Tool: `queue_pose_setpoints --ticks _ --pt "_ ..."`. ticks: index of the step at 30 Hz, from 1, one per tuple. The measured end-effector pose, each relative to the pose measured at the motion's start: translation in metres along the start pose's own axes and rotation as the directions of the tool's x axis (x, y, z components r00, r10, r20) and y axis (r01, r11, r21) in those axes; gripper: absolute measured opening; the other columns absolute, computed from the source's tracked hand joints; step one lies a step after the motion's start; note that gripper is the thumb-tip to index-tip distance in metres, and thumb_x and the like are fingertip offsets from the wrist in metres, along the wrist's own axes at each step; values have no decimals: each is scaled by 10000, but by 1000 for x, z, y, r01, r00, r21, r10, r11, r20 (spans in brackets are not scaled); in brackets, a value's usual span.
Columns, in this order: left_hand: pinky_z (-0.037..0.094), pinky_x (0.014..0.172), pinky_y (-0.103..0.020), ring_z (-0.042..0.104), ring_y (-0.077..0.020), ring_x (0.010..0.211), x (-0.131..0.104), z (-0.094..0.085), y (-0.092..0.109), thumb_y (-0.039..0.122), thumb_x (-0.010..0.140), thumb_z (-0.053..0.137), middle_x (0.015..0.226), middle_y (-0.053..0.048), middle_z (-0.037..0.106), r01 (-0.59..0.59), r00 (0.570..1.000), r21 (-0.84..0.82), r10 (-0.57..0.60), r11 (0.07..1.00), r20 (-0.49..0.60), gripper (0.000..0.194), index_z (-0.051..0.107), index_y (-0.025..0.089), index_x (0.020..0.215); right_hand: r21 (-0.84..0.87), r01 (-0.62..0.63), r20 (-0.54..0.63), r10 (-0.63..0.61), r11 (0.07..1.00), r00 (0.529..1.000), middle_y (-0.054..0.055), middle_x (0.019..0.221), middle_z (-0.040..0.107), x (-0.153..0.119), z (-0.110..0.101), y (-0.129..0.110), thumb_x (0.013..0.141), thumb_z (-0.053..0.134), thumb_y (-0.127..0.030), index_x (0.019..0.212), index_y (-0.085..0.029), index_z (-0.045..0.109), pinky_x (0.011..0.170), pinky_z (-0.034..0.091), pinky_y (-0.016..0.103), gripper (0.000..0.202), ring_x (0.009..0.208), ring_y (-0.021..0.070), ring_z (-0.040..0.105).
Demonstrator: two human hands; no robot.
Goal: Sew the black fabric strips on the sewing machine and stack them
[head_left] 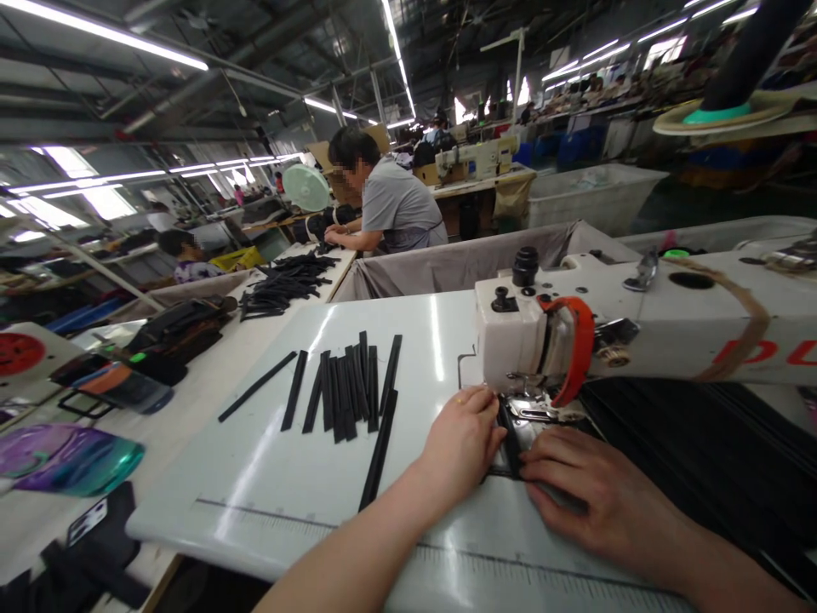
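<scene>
A narrow black fabric strip (pixel 509 443) lies under the front of a white sewing machine (pixel 511 328), beside its metal presser foot area. My left hand (pixel 460 436) is closed at the strip's left edge, fingers bent and pressed together close to the needle. On the opposite side, my right hand (pixel 584 481) has its fingertips closed on the strip's near right edge, with the thumb tucked below. The needle itself is too small to make out. Left of my hands, several loose black strips (pixel 345 387) lie side by side on the pale machine table (pixel 255 477).
An orange guard (pixel 578 349) curves beside the machine head. Dark fabric (pixel 702 460) spreads under the machine arm. At left stand a purple-teal bottle (pixel 77 460) and a dark-handled jug (pixel 121 383). More strips (pixel 287 281) lie farther back, near a co-worker (pixel 402 204) bending over a table.
</scene>
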State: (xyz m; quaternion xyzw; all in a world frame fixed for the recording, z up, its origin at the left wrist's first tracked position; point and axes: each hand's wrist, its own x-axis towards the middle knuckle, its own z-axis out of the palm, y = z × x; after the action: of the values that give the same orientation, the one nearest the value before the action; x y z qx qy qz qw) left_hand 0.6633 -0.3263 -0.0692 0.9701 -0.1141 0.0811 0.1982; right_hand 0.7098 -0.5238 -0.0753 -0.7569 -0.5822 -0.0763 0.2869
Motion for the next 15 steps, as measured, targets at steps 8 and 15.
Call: queue_pose_setpoints --ticks 8,15 --pt "461 1059 -403 569 -263 1172 -4 -5 -1 185 883 638 1200 -109 646 -19 1000 -70 20 997 12 135 666 150 1010 -68 -33 -44 30 997 999 36 918 690 1 3 4 910 528 -167 974 -224 690 830 544 349 183 891 194 639" --pt "506 989 -373 628 -260 1101 -11 -2 -6 303 803 772 1148 -86 694 0 1000 -155 0 988 -1 212 714 159 947 -60 -34 -35 32 998 999 39 929 693 1 1 3 917 517 -162 997 -222 693 824 547 344 202 901 194 638"
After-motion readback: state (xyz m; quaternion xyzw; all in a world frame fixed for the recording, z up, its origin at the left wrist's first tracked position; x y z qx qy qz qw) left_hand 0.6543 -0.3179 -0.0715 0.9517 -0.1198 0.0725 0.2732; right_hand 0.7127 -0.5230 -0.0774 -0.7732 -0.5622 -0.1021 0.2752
